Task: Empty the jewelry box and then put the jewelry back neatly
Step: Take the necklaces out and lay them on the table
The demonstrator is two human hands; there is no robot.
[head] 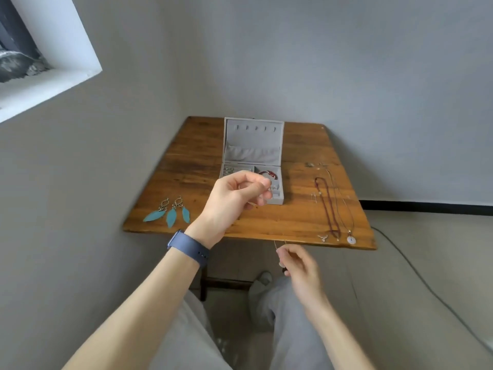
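Note:
A grey jewelry box stands open at the back middle of the wooden table; its tray holds a red bracelet and small silver pieces. My left hand hovers in front of the box, fingertips pinching one end of a thin chain. My right hand is below the table's front edge and pinches the other end of the thin chain. Most of the chain is too fine to see.
Two teal feather earrings lie at the table's front left. Several necklaces and small earrings are laid out on the right side. A cable runs along the floor at right. A window sits upper left.

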